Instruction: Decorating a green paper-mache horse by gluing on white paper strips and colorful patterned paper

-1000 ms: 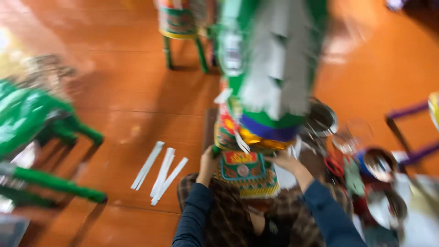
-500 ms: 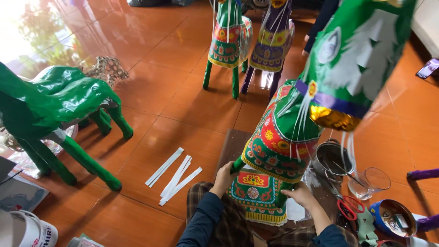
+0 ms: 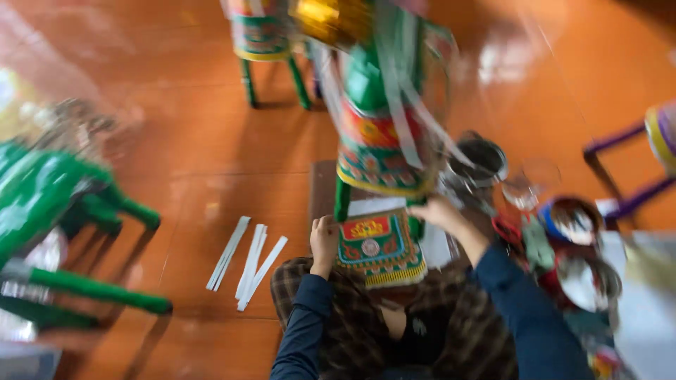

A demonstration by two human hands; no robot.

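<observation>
Gripping the patterned panel (image 3: 380, 248) by both edges, left hand (image 3: 324, 239) and right hand (image 3: 438, 213) had pulled the paper horse (image 3: 384, 134) closer, upright now.

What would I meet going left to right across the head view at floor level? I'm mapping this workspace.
Green paper horse on its side → white paper strips → left hand → patterned cloth panel → right hand → red scissors → round tin → purple frame legs.

White paper strips (image 3: 248, 262) lie lower centre-left on the orange floor (image 3: 183, 155); a green figure (image 3: 49, 211) far left; a metal pot (image 3: 479, 160) right of centre.
</observation>
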